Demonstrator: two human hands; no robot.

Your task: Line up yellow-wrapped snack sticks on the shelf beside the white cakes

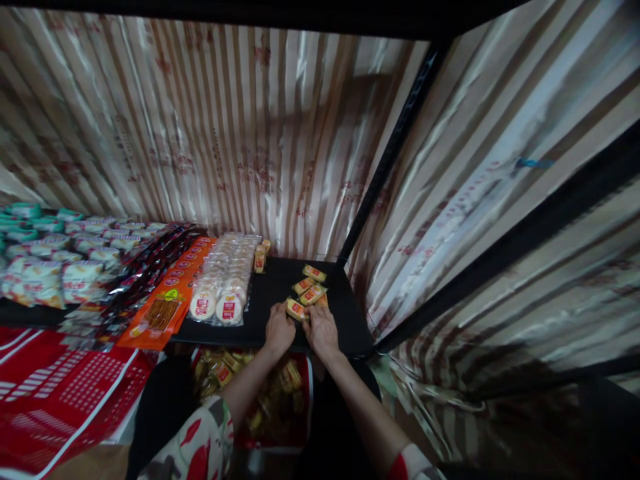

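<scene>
- While the left hand [280,330] had its grip clamped on a yellow packet [297,309], just below frame centre,
- the right hand [321,329] adjoined it, grip indiscernible;
- similar packets [313,294] lay above.

A shop's shelving, or a display set up like it, is shown here. Packaged snacks are laid out by kind along a black shelf [273,283]: white pouches [83,275], dark packets [137,277], orange packets [157,310], round white crackers [230,303] and small yellow packets [313,294]. The shelf is framed by black posts [387,163] and backed with striped sheeting [240,133]. At the left, a red perforated basket [45,400] is seen.
</scene>
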